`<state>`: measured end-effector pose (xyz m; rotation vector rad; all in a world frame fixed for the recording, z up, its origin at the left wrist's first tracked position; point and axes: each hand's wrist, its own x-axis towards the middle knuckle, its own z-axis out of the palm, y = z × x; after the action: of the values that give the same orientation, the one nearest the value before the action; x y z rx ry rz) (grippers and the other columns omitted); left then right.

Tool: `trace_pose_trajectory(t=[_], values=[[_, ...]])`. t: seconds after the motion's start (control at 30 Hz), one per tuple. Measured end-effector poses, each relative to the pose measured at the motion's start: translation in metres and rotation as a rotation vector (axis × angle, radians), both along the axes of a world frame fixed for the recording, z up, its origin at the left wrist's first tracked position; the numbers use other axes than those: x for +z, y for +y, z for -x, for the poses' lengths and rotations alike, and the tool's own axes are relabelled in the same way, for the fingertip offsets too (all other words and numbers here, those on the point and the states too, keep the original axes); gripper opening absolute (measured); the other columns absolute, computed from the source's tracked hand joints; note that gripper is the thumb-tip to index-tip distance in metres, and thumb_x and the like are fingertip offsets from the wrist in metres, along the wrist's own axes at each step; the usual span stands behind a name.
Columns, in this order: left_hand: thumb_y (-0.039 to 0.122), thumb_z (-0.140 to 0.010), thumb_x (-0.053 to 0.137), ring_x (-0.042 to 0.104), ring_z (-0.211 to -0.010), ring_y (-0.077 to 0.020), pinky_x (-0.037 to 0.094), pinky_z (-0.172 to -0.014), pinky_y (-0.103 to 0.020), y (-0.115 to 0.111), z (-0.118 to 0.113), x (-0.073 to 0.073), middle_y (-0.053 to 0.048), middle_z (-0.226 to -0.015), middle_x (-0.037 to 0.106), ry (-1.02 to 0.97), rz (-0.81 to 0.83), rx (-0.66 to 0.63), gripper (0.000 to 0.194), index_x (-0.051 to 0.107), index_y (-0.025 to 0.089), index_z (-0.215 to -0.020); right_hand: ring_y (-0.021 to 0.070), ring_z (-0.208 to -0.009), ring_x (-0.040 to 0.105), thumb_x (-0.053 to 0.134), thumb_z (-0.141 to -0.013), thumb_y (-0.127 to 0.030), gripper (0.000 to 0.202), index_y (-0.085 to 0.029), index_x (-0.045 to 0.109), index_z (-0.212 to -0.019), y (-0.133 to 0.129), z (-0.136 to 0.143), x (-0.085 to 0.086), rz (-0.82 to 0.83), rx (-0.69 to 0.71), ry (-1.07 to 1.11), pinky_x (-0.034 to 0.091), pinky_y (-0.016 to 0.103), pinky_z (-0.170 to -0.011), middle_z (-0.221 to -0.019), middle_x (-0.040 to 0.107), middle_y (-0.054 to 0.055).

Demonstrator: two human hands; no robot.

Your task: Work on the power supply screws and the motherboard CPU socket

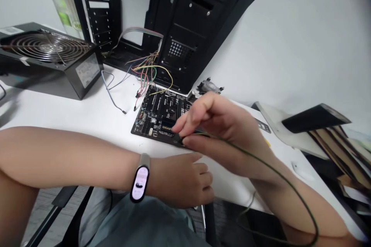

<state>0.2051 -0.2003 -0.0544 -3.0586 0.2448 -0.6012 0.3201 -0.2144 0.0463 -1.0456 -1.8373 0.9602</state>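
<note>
Right hand (216, 133)'s pinching a cable (262, 161) tip at the board (162, 114)'s near edge. Left hand (185, 179)'s loosely curled nearer the body, can't tell if gripping. Board reads "GIGAB…"

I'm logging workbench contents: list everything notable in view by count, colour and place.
Flat motherboard: one, black, centre.
Tall metal computer case: one, black, behind motherboard.
Boxy fan-grilled power supply: one, black, left.
Thin wires: several, multicoloured, beside case.
Transparent cup: one, white lid, back left.
Small unidentified part: one, grey-black, right of case.
Flat-topped table: one, white, underneath.
Piled papers: several, brownish, far right.
Long thin cable: one, dark green, right.
Oval-screened wristband: one, grey strap, lower centre.
Left hand: one, bare, nearer than motherboard.
Right hand: one, bare, pinching cable over motherboard.
</note>
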Motion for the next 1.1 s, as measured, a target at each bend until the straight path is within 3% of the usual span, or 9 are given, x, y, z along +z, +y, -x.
trace_pose_trajectory(t=[0.07,0.2,0.37,0.7,1.1], values=[[0.023,-0.096,0.051,0.065,-0.098,-0.0234,0.052,-0.091,-0.042,-0.002,0.003,0.000,-0.010,-0.116,0.070,0.005,-0.039,-0.015,0.022,0.068,0.018,-0.109,0.0117,-0.076,0.064,0.063,-0.075,-0.004,0.026,-0.022,0.048,-0.086,0.007,-0.015,-0.003,0.001,-0.098,-0.008,0.052,0.022,-0.069,-0.075,0.062,-0.004],[0.026,-0.098,0.049,0.061,-0.113,-0.0319,0.044,-0.098,-0.054,-0.013,0.011,-0.008,-0.015,-0.130,0.064,0.010,-0.042,0.160,0.031,0.062,0.020,-0.125,0.0109,-0.066,0.062,0.064,-0.071,-0.009,0.025,-0.021,0.046,-0.084,0.018,-0.042,-0.023,0.114,-0.212,-0.114,0.048,0.021,-0.062,-0.071,0.064,-0.004],[0.030,-0.100,0.046,0.057,-0.118,-0.0330,0.042,-0.096,-0.061,-0.024,0.015,-0.020,-0.014,-0.132,0.062,-0.017,0.016,0.283,0.031,0.058,0.026,-0.128,0.0115,-0.066,0.062,0.062,-0.071,-0.011,0.022,-0.020,0.046,-0.083,0.021,-0.053,-0.047,0.159,-0.186,-0.250,0.047,0.023,-0.063,-0.071,0.065,-0.004],[0.025,-0.102,0.039,0.055,-0.121,-0.0332,0.051,-0.087,-0.066,-0.022,0.013,-0.021,-0.015,-0.132,0.062,0.009,0.009,0.298,0.033,0.056,0.027,-0.131,0.0097,-0.064,0.065,0.056,-0.069,0.005,0.029,-0.019,0.044,-0.080,0.020,-0.050,-0.045,0.049,-0.080,-0.460,0.044,0.019,-0.064,-0.067,0.068,-0.006],[0.029,-0.100,0.047,0.054,-0.124,-0.0332,0.051,-0.089,-0.065,-0.021,0.012,-0.019,-0.015,-0.132,0.063,0.047,-0.002,0.277,0.033,0.056,0.029,-0.132,0.0082,-0.064,0.064,0.061,-0.069,0.006,0.032,-0.018,0.045,-0.083,0.016,-0.048,-0.050,-0.097,-0.075,-0.560,0.043,0.015,-0.063,-0.070,0.067,-0.007]])
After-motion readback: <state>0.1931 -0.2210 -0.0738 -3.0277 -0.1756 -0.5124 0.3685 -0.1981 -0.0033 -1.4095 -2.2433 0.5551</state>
